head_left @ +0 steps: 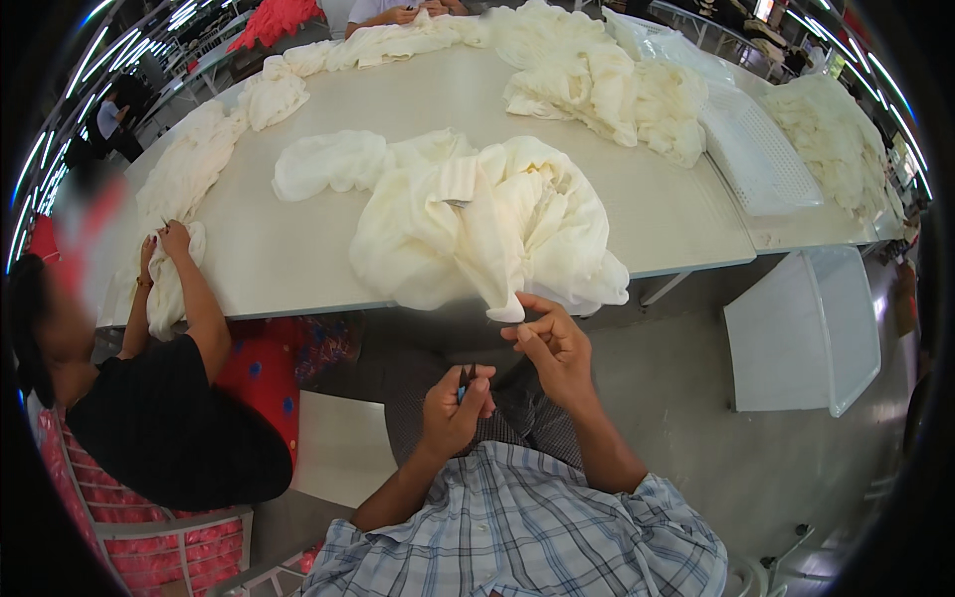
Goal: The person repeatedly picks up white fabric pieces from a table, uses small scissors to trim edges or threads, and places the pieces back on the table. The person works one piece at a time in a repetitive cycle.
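My left hand is closed around a small pair of thread snips, with dark blades pointing up and a bit of blue showing at the handle. My right hand is at the hanging tip of a cream garment, its fingers pinching by the cloth's edge. A loose thread may be between thumb and finger, but it is too fine to tell. Most of the garment lies bunched on the front of the pale table. A small label shows on its upper fold.
Cream garments line the table's far and left edges. More lie heaped at the back right, by a white perforated basket. At left a co-worker handles cream cloth. A white bin stands on the floor at right.
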Tool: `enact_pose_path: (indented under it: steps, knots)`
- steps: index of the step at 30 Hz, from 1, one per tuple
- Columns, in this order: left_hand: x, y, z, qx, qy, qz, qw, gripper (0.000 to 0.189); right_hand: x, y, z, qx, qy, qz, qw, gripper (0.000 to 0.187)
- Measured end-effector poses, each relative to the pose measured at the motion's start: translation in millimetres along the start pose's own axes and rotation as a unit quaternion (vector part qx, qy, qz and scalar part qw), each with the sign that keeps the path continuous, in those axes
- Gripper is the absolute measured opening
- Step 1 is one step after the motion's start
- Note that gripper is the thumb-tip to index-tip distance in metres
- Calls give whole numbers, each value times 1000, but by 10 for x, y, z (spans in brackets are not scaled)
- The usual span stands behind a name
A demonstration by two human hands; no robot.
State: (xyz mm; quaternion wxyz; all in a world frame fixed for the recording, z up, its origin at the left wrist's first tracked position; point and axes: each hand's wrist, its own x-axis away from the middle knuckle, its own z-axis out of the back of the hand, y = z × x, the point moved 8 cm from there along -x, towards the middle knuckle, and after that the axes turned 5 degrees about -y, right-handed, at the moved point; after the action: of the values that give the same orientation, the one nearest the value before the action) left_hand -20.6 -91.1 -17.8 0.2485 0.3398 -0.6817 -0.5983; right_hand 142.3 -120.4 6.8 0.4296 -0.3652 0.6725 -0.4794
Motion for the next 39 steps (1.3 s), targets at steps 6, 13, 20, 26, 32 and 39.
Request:
enact_pose_path:
  steps: [6,13,20,26,32,39]
  knots:
    - [-10,213,19,-117,-2,-22,993,30,-62,-80,-112,-63,-49,41,996,2]
    - [-311,429,61,-44,-31,-44,998,31,-178,-156,-140,-17,-68,72,995,4]
    - [-443,239,63,21,-20,38,999,33,-150,-257,-156,18,-93,79,992,5]
    - [-473,189,64,41,-15,36,998,34,-179,-297,-185,8,-79,80,994,3]
    - [-499,172,76,50,-1,4,999,34,-164,-309,-200,13,-83,81,993,4]
    - [-489,171,61,42,-2,-6,999,34,-106,-286,-203,-19,-93,72,993,5]
